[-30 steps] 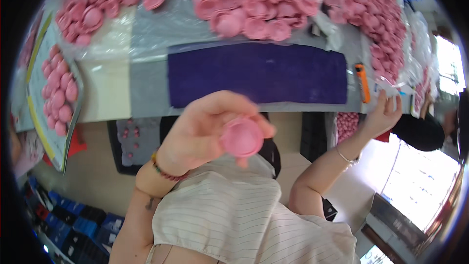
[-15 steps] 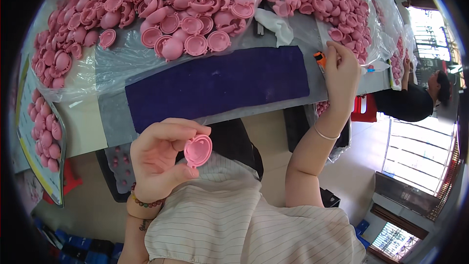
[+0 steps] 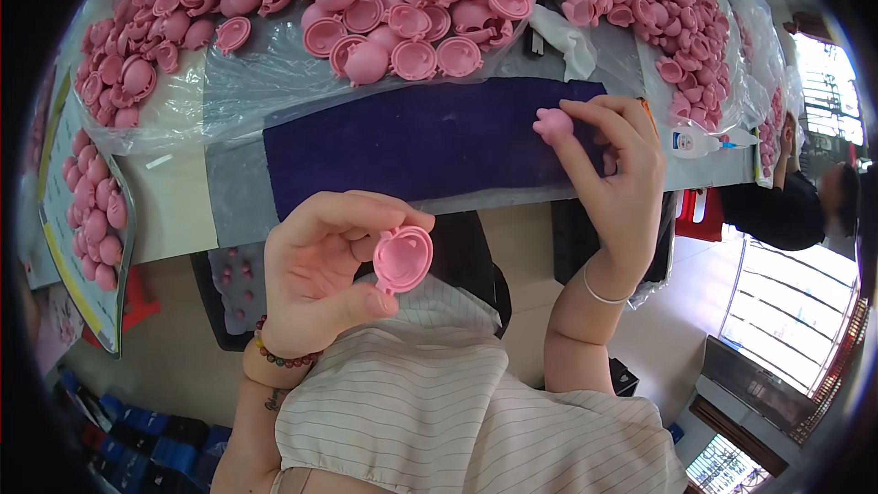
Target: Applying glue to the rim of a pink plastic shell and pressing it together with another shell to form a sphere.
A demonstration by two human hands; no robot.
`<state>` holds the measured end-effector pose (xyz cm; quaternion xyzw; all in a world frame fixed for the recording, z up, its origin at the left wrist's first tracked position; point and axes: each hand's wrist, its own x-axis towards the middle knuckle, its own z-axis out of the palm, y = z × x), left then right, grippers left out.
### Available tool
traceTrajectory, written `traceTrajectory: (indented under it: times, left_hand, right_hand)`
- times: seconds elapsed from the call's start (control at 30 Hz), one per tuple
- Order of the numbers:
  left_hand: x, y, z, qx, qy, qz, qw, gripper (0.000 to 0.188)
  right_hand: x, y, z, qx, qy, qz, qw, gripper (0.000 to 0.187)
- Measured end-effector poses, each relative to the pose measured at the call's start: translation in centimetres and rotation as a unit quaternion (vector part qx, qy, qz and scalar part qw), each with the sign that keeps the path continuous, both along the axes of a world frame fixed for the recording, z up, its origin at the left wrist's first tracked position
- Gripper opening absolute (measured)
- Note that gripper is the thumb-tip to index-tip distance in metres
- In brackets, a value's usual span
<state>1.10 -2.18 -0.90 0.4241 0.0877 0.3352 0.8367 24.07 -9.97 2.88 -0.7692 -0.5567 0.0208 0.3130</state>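
Note:
My left hand (image 3: 315, 274) grips a round pink half shell (image 3: 403, 259) by its edge between thumb and fingers. The shell's hollow inside and stepped rim are turned up, with a small tab at its lower end. My right hand (image 3: 622, 169) pinches a small, rounded pink piece (image 3: 553, 124) with little knobs between thumb and forefinger. This piece hangs over the right end of a dark purple cloth (image 3: 402, 142) on the table. Another bit of pink shows near the curled fingers of that hand; what it is I cannot tell.
Heaps of pink shells (image 3: 413, 59) lie on clear plastic sheeting along the far side. At right are smaller pink pieces (image 3: 672, 27), a white glue bottle (image 3: 690, 142) and a white cloth (image 3: 572, 46). A tray of pink pieces (image 3: 91, 210) stands left. A co-worker (image 3: 777, 206) is far right.
My right hand has come back left and nearer from the right-hand heap, now with the small pink piece in its fingers. My left hand still holds the half shell. The whole view has shifted slightly.

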Motion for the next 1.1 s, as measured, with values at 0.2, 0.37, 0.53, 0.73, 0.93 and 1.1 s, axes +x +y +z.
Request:
traceTrajectory:
  times: [0.2,0.37,0.53,0.73,0.93,1.1]
  left_hand:
    - [0.2,0.0,0.4,0.017,0.032,0.023,0.999,0.045]
    - [0.6,-0.3,0.6,0.052,0.071,0.044,0.995,0.043]
    - [0.6,-0.4,0.4,0.104,0.058,0.040,0.992,0.040]
    - [0.8,-0.4,0.2,0.115,0.082,0.034,0.989,0.038]
    - [1.2,-0.5,0.1,0.086,0.064,0.018,0.994,0.038]
    - [1.3,-0.6,0.2,0.093,0.071,0.014,0.993,0.038]
  right_hand:
    - [-0.3,0.2,0.1,-0.026,-0.009,0.064,0.998,0.034]
    - [-4.6,0.4,0.1,0.159,0.151,0.216,0.951,0.031]
    - [-6.4,0.7,-1.4,0.167,0.178,0.251,0.937,0.031]
    - [-6.1,0.4,-1.9,0.166,0.181,0.253,0.936,0.031]
    - [-6.3,-0.1,-2.4,0.174,0.216,0.232,0.932,0.033]
    - [-6.3,-0.3,-2.7,0.174,0.226,0.221,0.933,0.033]
